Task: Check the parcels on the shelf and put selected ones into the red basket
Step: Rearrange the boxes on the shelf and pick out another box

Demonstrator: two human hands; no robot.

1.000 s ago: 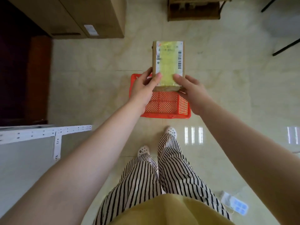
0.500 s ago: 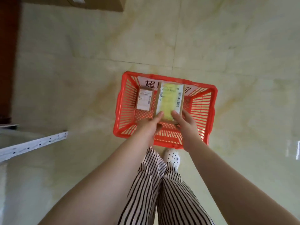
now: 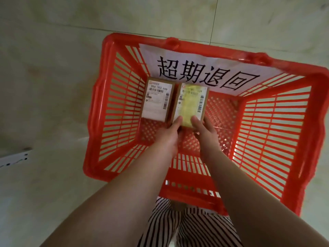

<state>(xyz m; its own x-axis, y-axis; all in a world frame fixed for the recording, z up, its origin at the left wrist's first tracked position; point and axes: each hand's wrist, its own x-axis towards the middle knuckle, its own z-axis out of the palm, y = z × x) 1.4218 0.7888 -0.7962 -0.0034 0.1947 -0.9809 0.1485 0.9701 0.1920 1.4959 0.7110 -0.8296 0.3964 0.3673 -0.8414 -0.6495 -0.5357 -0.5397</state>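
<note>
The red basket [image 3: 277, 125] stands on the floor right below me, with a white paper sign [image 3: 204, 72] in black characters on its far wall. Both my hands reach down inside it and hold a small brown parcel [image 3: 191, 102] with a yellow-tinted label by its near end. My left hand [image 3: 167, 134] grips the left corner and my right hand [image 3: 204, 131] the right corner. The parcel is low in the basket, at or near the bottom. Just to its left a second brown parcel [image 3: 157, 100] with a white label lies on the basket floor.
The pale tiled floor [image 3: 53, 68] surrounds the basket. A white perforated shelf rail [image 3: 13, 158] shows at the left edge. My striped trousers [image 3: 187, 227] are at the bottom, just behind the basket's near wall.
I have bent down towards the basket, which now fills the view. Both hands have lowered the yellow-labelled parcel from chest height into the basket beside the other parcel.
</note>
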